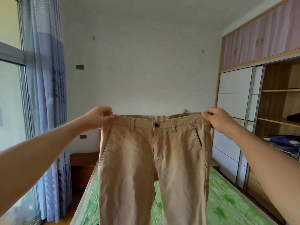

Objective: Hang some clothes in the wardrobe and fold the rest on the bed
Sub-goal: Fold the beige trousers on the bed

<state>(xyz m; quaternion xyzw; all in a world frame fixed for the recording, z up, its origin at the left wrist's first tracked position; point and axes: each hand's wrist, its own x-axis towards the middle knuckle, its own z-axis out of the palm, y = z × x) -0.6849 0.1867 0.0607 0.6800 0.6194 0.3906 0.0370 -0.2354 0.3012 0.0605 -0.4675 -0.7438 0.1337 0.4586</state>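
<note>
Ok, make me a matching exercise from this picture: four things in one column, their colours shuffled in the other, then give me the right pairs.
Things:
1. trousers
2. curtain
3. bed cover
4. bedside cabinet

Colours:
A. green
B. reddish brown
C. tan
D. pale blue

Pairs: 1-C, 2-D, 3-A, 4-B
</note>
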